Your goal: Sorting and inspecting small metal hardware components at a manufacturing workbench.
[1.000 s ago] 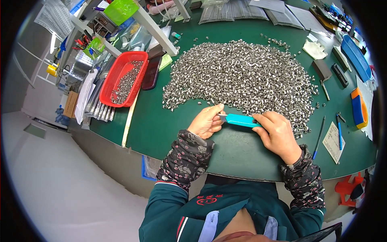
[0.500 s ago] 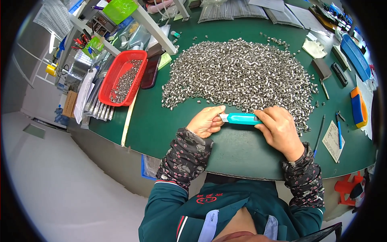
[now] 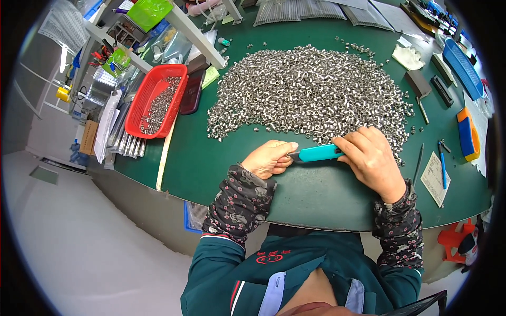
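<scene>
Red plastic marks the far left: a tray holding a small heap of metal pieces sits on the green tabletop, beside a pale strip lying along the edge. Further right, a broad pile of small silver rings spreads across the middle. Just below it, the left hand is curled closed, its grip pinching something tiny at the tip of a turquoise tool; what it pinches is too small to tell. The right hand wraps the tool's other end, grip closed on it. A paper slip and blue pen lie rightmost.
</scene>
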Tool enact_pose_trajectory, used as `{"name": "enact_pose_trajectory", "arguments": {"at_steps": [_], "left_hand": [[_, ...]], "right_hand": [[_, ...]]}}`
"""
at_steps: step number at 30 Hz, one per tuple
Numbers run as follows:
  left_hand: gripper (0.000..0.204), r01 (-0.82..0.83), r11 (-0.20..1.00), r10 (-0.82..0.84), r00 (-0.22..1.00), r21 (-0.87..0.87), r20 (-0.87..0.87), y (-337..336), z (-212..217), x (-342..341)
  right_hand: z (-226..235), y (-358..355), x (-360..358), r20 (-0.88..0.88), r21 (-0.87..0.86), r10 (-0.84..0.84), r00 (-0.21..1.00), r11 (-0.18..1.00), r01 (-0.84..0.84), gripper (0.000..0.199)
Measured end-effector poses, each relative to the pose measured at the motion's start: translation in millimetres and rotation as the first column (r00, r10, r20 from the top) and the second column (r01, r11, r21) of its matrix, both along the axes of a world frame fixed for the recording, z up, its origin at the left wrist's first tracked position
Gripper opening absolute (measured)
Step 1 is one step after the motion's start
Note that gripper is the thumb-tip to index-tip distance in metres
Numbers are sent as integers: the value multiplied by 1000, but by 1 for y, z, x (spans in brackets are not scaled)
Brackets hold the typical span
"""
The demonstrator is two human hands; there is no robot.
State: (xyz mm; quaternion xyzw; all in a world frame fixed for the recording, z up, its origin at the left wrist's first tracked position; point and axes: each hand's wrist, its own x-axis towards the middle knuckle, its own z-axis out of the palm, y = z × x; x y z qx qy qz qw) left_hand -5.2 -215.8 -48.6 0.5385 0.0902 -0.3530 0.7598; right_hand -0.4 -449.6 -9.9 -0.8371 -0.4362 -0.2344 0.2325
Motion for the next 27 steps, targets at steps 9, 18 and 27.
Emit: {"name": "enact_pose_trajectory", "arguments": {"at_steps": [9, 18, 27], "left_hand": [[34, 64, 996, -65, 998, 59, 15, -7, 4, -1], [29, -15, 999, 12, 998, 37, 66, -5, 0, 0], [18, -229, 939, 303, 905, -257, 299, 3, -7, 2]], "right_hand": [[6, -1, 2, 168, -89, -47, 985, 994, 63, 22], [7, 0, -2, 183, -75, -65, 981, 994, 80, 26], [-9, 6, -9, -270, 73, -58, 961, 994, 80, 30]]}}
